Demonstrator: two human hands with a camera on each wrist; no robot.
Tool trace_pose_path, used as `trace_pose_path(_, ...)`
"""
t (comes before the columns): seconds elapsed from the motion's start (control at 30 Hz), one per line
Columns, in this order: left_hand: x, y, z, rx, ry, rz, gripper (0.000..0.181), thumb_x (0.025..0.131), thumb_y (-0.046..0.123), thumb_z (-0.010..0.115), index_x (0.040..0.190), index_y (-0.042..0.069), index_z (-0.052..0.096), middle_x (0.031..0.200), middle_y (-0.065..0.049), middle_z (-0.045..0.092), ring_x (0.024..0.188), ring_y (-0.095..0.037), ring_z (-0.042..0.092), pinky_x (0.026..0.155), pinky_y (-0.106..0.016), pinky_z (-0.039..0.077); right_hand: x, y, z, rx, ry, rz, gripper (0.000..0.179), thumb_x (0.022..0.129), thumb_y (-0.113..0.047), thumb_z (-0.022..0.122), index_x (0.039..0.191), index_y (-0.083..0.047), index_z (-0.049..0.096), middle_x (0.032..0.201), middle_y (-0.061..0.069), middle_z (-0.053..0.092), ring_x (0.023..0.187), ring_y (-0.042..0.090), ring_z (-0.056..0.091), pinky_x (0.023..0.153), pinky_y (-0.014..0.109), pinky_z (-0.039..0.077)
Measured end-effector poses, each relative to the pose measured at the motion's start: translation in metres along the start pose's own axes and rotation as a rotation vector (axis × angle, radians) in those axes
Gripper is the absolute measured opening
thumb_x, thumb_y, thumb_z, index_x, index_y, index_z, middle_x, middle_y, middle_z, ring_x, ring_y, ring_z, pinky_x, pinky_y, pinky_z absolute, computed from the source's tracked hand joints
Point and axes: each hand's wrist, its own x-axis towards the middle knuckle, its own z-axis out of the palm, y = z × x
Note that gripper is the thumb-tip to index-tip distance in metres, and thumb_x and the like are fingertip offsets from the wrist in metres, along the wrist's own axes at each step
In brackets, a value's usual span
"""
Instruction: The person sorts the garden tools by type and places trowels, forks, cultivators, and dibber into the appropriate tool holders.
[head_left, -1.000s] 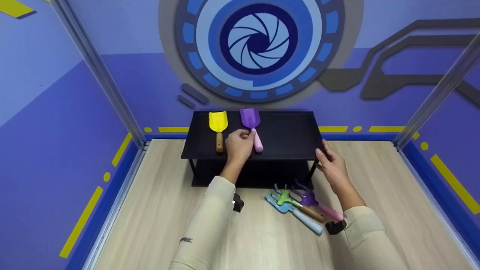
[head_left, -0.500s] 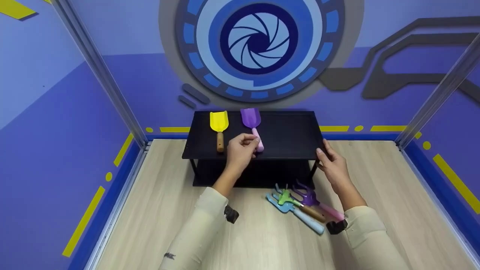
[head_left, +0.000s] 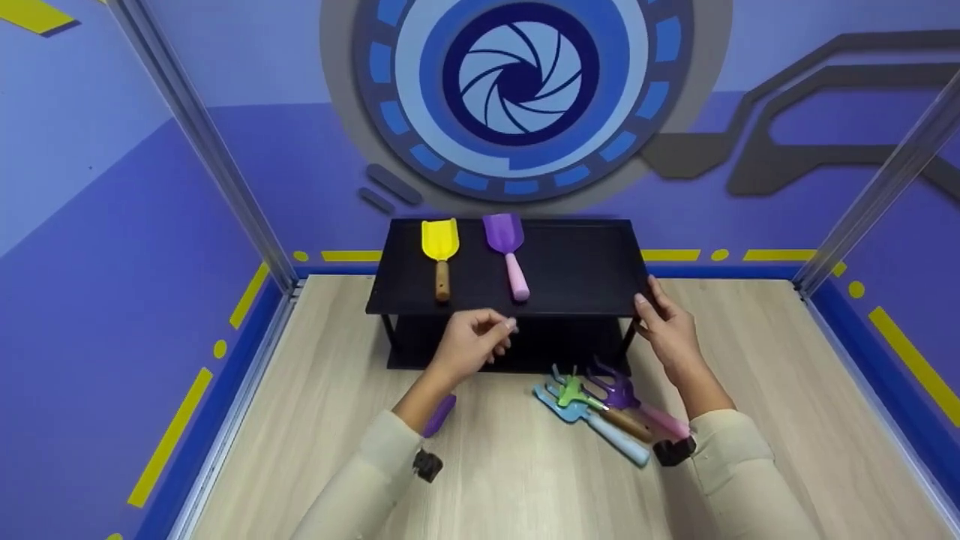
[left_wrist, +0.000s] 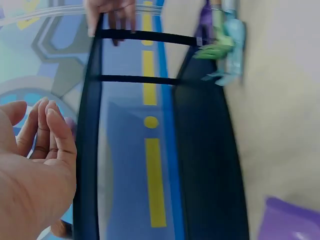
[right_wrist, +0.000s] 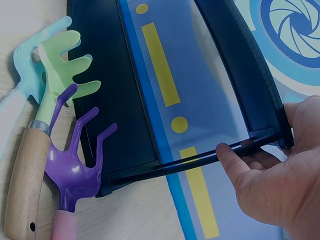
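Note:
My left hand (head_left: pixel 471 343) hovers just in front of the black two-tier shelf (head_left: pixel 581 266), fingers loosely curled around nothing. On the shelf's top lie a yellow toy shovel (head_left: pixel 440 240) with a wooden handle and, to its right, a purple shovel (head_left: pixel 505 234) with a pink handle. Both blades point to the back wall. At the shelf's right end my right hand (head_left: pixel 670 330) grips the edge; in the right wrist view its thumb (right_wrist: pixel 227 155) lies against the side frame.
Blue, green and purple hand forks (head_left: pixel 615 390) lie piled on the wooden tabletop (head_left: pixel 525 487) before the shelf's right leg. A purple piece (head_left: pixel 440 416), partly hidden by my left forearm, lies on the left. Printed walls (head_left: pixel 285 165) enclose the back and sides.
My left hand has let go of the purple shovel's pink handle and drawn back toward me, off the shelf top. This uncovers the purple piece by the forearm. My right hand stays put.

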Motion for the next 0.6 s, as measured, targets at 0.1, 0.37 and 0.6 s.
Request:
trace_pose_path(0.1, -0.015, -0.012, -0.005, 0.054, -0.032, -0.028, 0.026, 0.104, 0.024, 0.072, 0.1, 0.0, 0.079, 0.086, -0.02, 0.075, 0.068, -0.012, 0.064, 0.058, -0.02, 0.053, 0.0, -0.001, -0.001, -0.012, 0.005, 0.004, 0.065, 0.115, -0.037, 0.046, 0.169, -0.035, 0.012, 0.181, 0.0, 0.006, 0.165, 0.028, 0.025, 0.13, 0.051, 0.033)
trace_pose_path(0.37, -0.05, -0.049, -0.03, 0.105, -0.021, -0.116, 0.02, 0.103, 0.025, 0.073, 0.101, 0.006, 0.079, 0.089, -0.018, 0.076, 0.073, -0.012, 0.066, 0.061, -0.025, 0.057, 0.001, -0.003, -0.002, -0.006, -0.002, -0.005, 0.065, 0.115, -0.038, 0.046, 0.17, -0.035, 0.012, 0.181, 0.001, 0.008, 0.165, 0.028, 0.026, 0.13, 0.051, 0.033)
trace_pose_path(0.6, -0.072, -0.067, -0.053, 0.065, 0.036, -0.182, 0.022, 0.103, 0.019, 0.073, 0.108, -0.003, 0.076, 0.092, -0.016, 0.076, 0.077, -0.014, 0.07, 0.068, -0.024, 0.059, -0.001, -0.001, 0.0, -0.015, 0.003, -0.004, 0.064, 0.115, -0.038, 0.046, 0.17, -0.035, 0.013, 0.18, -0.001, 0.008, 0.165, 0.028, 0.025, 0.131, 0.05, 0.032)
